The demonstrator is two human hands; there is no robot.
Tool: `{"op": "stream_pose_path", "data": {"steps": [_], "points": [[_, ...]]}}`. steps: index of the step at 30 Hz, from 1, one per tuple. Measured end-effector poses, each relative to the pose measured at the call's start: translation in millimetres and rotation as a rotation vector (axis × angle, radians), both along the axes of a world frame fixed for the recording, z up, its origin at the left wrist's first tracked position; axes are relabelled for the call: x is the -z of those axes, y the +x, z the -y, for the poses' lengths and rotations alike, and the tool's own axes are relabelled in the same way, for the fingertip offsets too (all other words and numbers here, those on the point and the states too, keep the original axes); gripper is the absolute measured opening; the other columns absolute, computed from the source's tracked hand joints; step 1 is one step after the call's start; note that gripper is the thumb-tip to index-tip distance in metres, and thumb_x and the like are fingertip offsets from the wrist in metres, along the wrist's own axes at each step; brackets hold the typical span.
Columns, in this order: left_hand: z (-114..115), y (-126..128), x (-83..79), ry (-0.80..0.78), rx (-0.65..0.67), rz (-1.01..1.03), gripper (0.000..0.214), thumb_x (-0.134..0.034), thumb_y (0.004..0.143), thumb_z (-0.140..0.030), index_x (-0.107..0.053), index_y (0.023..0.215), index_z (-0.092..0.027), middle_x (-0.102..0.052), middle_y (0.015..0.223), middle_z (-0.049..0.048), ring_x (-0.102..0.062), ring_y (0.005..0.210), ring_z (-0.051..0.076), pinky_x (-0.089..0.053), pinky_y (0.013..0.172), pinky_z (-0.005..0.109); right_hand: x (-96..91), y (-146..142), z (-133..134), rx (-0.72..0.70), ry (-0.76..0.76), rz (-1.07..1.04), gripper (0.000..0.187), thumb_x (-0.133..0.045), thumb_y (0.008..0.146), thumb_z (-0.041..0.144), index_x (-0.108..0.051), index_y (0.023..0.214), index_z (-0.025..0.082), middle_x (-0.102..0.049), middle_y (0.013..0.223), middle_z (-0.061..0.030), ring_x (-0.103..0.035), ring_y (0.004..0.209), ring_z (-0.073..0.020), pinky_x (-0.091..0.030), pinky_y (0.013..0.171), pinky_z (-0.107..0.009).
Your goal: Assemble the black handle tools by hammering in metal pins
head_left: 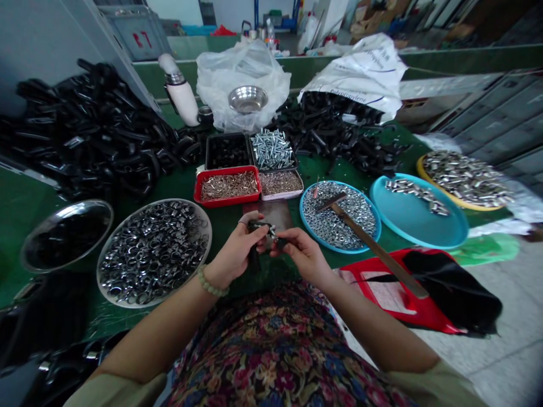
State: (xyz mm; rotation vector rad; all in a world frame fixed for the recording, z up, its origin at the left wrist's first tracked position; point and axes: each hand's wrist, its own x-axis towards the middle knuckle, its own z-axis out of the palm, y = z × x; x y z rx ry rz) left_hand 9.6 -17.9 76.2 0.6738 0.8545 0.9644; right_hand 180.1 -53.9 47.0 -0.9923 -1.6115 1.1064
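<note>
My left hand [237, 249] and my right hand [300, 251] meet just above the near edge of the green table [25, 203]. Between them sits a small black part with a metal piece [265, 230]. The left fingers wrap round the black part. The right fingers pinch its metal end. A bead bracelet [210, 284] circles my left wrist. A round steel tray of metal rings [153, 249] lies just left of my hands, and a blue plate of small silver nuts [339, 217] lies to the right.
A hammer [369, 240] rests across the blue plate. Small trays of screws [271, 150] and pins [227, 185] stand ahead. Black parts are piled at the far left [93, 130] and far right [339, 133]. A turquoise plate [418, 212], yellow plate [462, 178] and red tray [399, 294] sit right.
</note>
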Motion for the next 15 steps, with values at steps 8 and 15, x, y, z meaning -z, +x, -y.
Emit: {"op": "stream_pose_path", "data": {"steps": [8,15], "points": [[11,-16,9.3,0.264,0.33,-0.269,0.045,-0.069,0.08,-0.027,-0.047,0.118,-0.023,-0.058,0.092,-0.0007,-0.053,0.07,0.008,-0.043,0.062,0.02,-7.8,16,4,-0.277,-0.299,-0.16,0.022,-0.053,0.094,0.03,-0.049,0.114,0.024,-0.068,0.092,-0.0017,-0.069,0.08,-0.0136,-0.056,0.076,-0.032],[20,-12,6.6,0.349,0.255,-0.303,0.053,-0.08,0.066,-0.019,-0.048,0.109,-0.022,-0.061,0.097,-0.0009,-0.061,0.087,0.015,-0.047,0.08,0.028,0.3,7,-1,-0.362,-0.667,-0.555,0.057,-0.077,0.075,0.042,-0.04,0.114,0.024,-0.069,0.087,0.0008,-0.068,0.062,-0.0104,-0.055,0.062,-0.024]]}}
